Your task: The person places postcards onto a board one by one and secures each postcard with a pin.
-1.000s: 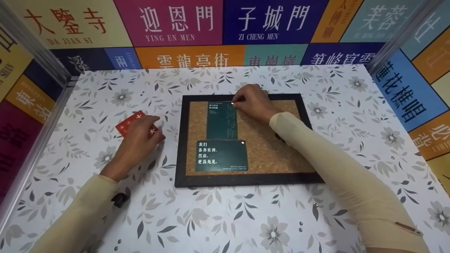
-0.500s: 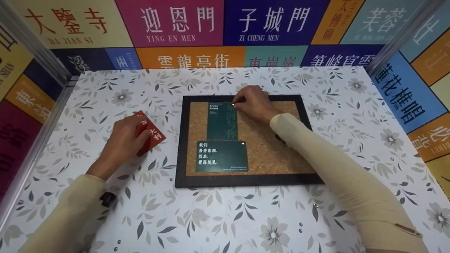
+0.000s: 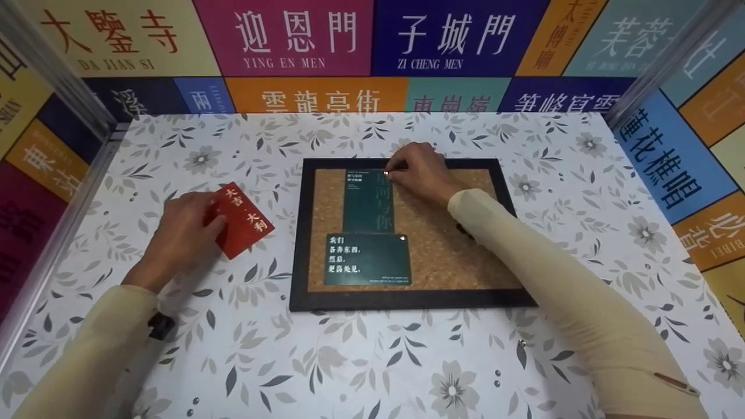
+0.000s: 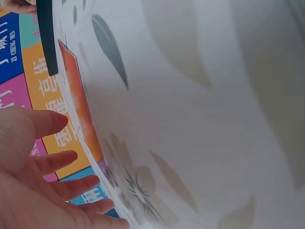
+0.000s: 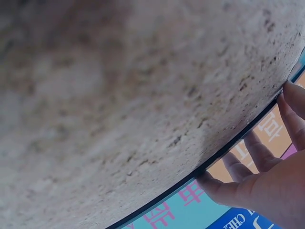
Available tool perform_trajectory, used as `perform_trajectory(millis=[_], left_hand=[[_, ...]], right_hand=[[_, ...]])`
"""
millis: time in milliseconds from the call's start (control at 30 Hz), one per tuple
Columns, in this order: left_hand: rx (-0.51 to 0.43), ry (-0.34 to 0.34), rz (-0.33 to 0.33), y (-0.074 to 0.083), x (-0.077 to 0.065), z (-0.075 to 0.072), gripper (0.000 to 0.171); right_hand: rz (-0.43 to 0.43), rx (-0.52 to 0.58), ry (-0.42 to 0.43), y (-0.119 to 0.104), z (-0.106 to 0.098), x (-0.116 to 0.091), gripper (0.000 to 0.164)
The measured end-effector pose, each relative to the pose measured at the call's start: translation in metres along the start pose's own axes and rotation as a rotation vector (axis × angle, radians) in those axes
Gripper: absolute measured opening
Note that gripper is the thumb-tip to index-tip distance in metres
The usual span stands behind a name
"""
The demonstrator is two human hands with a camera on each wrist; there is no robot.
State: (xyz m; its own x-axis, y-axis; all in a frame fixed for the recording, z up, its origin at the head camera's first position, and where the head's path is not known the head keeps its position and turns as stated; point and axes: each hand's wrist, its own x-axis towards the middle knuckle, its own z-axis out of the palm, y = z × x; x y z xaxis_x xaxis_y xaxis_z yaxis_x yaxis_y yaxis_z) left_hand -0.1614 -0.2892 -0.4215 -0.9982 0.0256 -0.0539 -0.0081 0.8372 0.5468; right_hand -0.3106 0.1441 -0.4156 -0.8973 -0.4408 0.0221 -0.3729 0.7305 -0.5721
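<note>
My right hand point(image 3: 422, 171) is at the top of a black-framed corkboard point(image 3: 460, 256). Thumb and forefinger pinch a small shiny pin point(image 3: 386, 173) at the upper right corner of a tall green card point(image 3: 364, 203). Below, a wide green card point(image 3: 368, 262) bears white characters and has a pin point(image 3: 403, 238) in its upper right corner. On the left, my left hand point(image 3: 183, 224) is at the left edge of a red card point(image 3: 244, 224) lying on the table. In the left wrist view its fingers are spread beside the red card point(image 4: 78, 102); whether they touch it I cannot tell.
A loose shiny pin point(image 3: 522, 343) lies on the floral tabletop point(image 3: 361, 361) in front of the board. Colourful panels with large characters point(image 3: 297, 35) stand along the back and both sides of the table.
My left hand has drawn back leftward off the red card, uncovering more of its characters; the card lies in about the same spot. The right hand stays at the pin.
</note>
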Motion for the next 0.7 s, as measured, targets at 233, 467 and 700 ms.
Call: perform_trajectory(millis=[233, 467, 700], left_hand=[[0.009, -0.011, -0.017, -0.01, 0.004, -0.002, 0.055], [0.01, 0.01, 0.017, -0.015, 0.006, -0.002, 0.051], [0.019, -0.035, 0.0, -0.011, 0.006, -0.002, 0.063]], right_hand=[[-0.023, -0.011, 0.014, 0.0, 0.001, 0.0, 0.013], [-0.02, -0.013, 0.014, 0.001, 0.0, -0.001, 0.014], [0.0, -0.006, 0.002, 0.0, -0.001, 0.0, 0.014]])
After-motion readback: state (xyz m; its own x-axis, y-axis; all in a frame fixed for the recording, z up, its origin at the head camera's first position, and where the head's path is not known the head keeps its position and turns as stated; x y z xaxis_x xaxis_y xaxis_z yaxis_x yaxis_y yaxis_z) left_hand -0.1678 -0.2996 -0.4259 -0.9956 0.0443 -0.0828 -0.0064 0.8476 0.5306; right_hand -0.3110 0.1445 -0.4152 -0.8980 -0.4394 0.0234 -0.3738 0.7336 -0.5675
